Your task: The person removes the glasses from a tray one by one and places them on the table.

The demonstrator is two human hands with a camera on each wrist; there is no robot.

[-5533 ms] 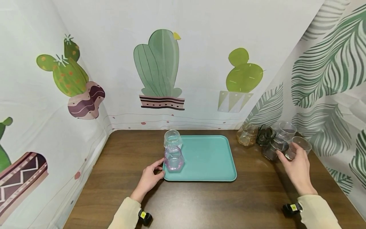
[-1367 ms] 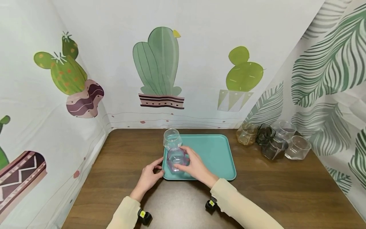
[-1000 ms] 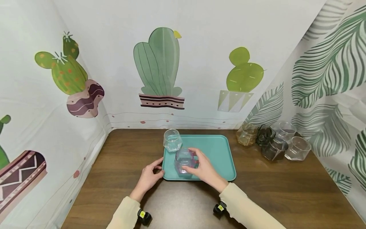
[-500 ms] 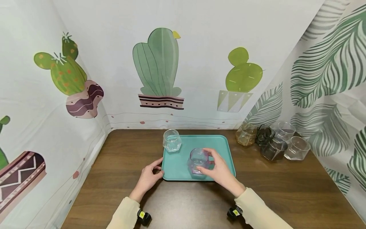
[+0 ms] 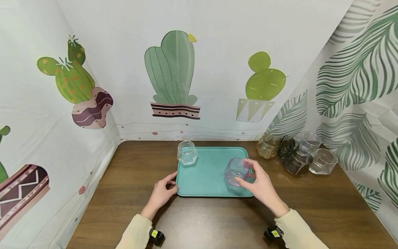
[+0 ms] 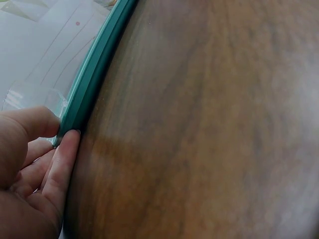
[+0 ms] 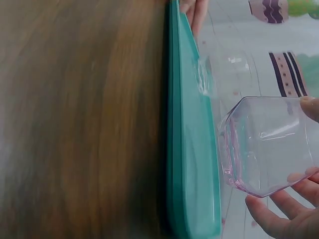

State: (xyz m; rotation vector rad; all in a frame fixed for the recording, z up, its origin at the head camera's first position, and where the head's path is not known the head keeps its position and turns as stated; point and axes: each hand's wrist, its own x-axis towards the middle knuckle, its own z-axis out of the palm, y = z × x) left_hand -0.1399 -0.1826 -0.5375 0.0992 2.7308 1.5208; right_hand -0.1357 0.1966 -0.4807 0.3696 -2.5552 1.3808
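My right hand holds a purple-tinted drinking glass by its side, thumb on one side and fingers on the other. The glass hangs a little above the right part of a turquoise tray; the right wrist view shows a gap beneath its base. My left hand grips the tray's left edge near the front corner, thumb and fingers on the rim. A clear faceted glass stands at the tray's back left corner.
Several glasses cluster on the wooden table at the back right: an amber one, dark ones including a smoky one, and clear ones including the rightmost. A patterned cloth wall borders the table's back.
My right hand came from the glass cluster to the purple glass, took it from the tray's left side and carried it rightward over the tray. My left hand stays at the tray edge.
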